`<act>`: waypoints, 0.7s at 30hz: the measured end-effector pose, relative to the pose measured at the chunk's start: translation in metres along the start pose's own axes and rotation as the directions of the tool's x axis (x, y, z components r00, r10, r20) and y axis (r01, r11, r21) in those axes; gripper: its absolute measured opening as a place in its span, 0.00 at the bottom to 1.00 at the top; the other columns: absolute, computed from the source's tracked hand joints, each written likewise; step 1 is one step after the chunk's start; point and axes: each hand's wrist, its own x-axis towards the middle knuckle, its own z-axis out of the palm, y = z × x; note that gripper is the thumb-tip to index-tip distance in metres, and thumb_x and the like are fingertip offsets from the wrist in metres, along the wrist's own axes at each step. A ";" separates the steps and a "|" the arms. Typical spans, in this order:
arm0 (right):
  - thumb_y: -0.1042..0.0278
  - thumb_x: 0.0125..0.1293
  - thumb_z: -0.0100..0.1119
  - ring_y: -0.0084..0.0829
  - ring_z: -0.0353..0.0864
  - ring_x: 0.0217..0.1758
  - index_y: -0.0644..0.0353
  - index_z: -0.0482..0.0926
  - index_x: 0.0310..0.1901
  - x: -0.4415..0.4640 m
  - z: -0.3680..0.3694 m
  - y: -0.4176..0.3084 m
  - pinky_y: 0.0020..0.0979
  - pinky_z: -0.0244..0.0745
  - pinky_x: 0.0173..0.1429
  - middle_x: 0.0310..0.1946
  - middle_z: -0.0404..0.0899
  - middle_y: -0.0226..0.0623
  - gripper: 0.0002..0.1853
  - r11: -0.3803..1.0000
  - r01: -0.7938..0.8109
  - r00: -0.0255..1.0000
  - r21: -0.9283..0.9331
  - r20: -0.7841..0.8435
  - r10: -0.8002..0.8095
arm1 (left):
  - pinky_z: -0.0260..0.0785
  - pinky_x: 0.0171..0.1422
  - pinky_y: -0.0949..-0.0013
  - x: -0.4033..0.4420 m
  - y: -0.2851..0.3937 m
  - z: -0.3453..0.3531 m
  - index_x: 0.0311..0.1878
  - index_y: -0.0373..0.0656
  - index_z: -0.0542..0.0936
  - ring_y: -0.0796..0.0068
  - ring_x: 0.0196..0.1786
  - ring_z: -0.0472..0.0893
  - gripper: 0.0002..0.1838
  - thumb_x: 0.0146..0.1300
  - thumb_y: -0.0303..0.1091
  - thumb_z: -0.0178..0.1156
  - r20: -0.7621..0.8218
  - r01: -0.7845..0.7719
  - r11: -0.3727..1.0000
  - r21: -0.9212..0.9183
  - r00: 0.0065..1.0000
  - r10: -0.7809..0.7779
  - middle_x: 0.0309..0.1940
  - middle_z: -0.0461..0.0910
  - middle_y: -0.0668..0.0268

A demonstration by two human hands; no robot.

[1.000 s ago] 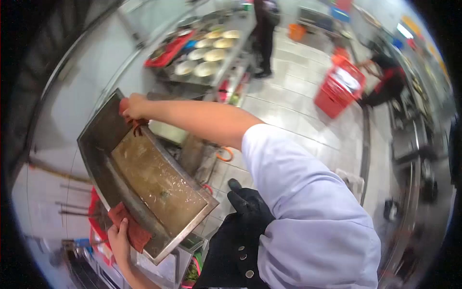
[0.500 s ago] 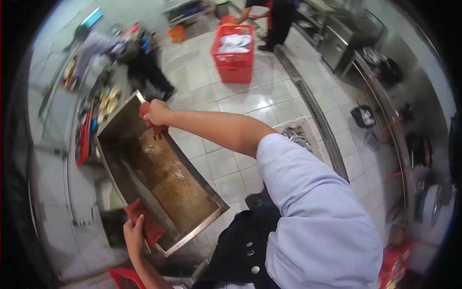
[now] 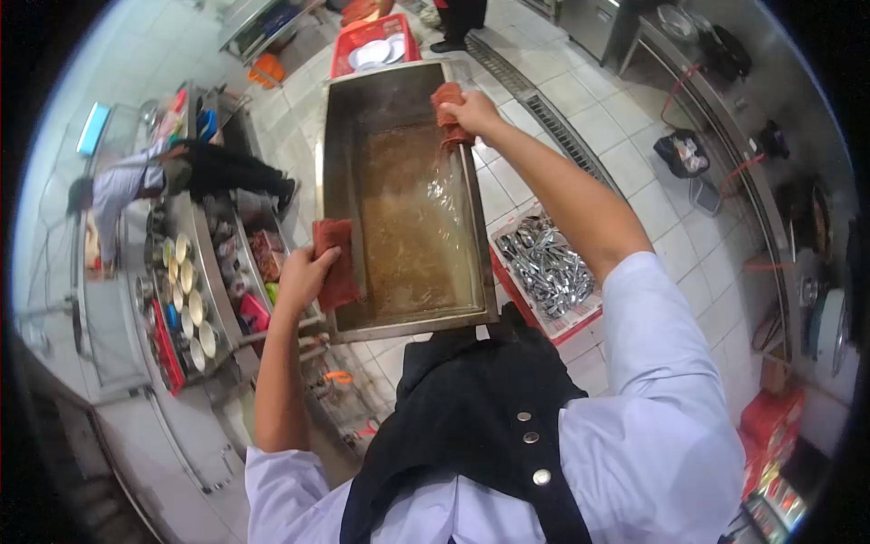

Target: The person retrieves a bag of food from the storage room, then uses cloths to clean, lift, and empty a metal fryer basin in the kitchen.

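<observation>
A deep rectangular metal container [image 3: 337,195] hangs in front of me above the floor, with murky brown liquid [image 3: 408,218] inside. My left hand [image 3: 308,272] grips a reddish-brown cloth [image 3: 336,265] against its left rim, thumb on top. On the far right rim, my right hand [image 3: 473,115] is closed round a second reddish-brown cloth [image 3: 448,107]. The container's near edge is close to my black apron [image 3: 480,390].
Right of the container, a crate of metal cutlery [image 3: 548,267] sits low. A red basket of white plates [image 3: 376,45] stands beyond it. At left are a counter with bowls [image 3: 186,281] and a co-worker [image 3: 136,177]. A drain grate [image 3: 544,109] crosses the floor.
The view has turned to the right and the container now points away from me. The cutlery crate has come fully into view. Both hands have kept their cloths on the container.
</observation>
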 end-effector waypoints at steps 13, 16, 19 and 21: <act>0.57 0.63 0.70 0.45 0.90 0.49 0.62 0.87 0.51 0.163 -0.026 0.180 0.41 0.82 0.52 0.45 0.89 0.53 0.20 0.865 -0.494 0.854 -0.086 -0.235 0.464 | 0.79 0.53 0.47 0.415 0.044 0.021 0.41 0.35 0.89 0.42 0.44 0.88 0.28 0.64 0.58 0.65 0.379 -0.347 0.914 0.211 0.891 0.251 0.37 0.87 0.42; 0.62 0.73 0.65 0.29 0.87 0.44 0.62 0.86 0.53 0.167 -0.007 0.244 0.37 0.82 0.49 0.44 0.88 0.33 0.14 0.886 -0.387 0.868 0.256 -0.222 0.443 | 0.78 0.52 0.47 0.484 0.054 0.026 0.41 0.35 0.89 0.41 0.44 0.87 0.29 0.63 0.59 0.67 0.412 -0.404 0.885 0.230 0.865 0.288 0.37 0.87 0.42; 0.65 0.75 0.63 0.29 0.86 0.49 0.65 0.81 0.60 0.174 0.006 0.243 0.35 0.81 0.54 0.50 0.86 0.36 0.17 0.787 -0.488 0.782 0.377 -0.212 0.587 | 0.78 0.53 0.45 0.536 0.071 0.014 0.40 0.35 0.89 0.39 0.45 0.87 0.28 0.62 0.58 0.67 0.448 -0.458 0.854 0.247 0.836 0.318 0.38 0.87 0.41; 0.66 0.76 0.62 0.31 0.86 0.51 0.67 0.80 0.61 0.166 0.014 0.230 0.35 0.81 0.56 0.51 0.86 0.38 0.18 0.730 -0.449 0.760 0.515 -0.209 0.615 | 0.78 0.53 0.45 0.561 0.081 0.005 0.40 0.34 0.88 0.39 0.45 0.87 0.28 0.63 0.58 0.67 0.485 -0.477 0.837 0.268 0.818 0.311 0.38 0.87 0.41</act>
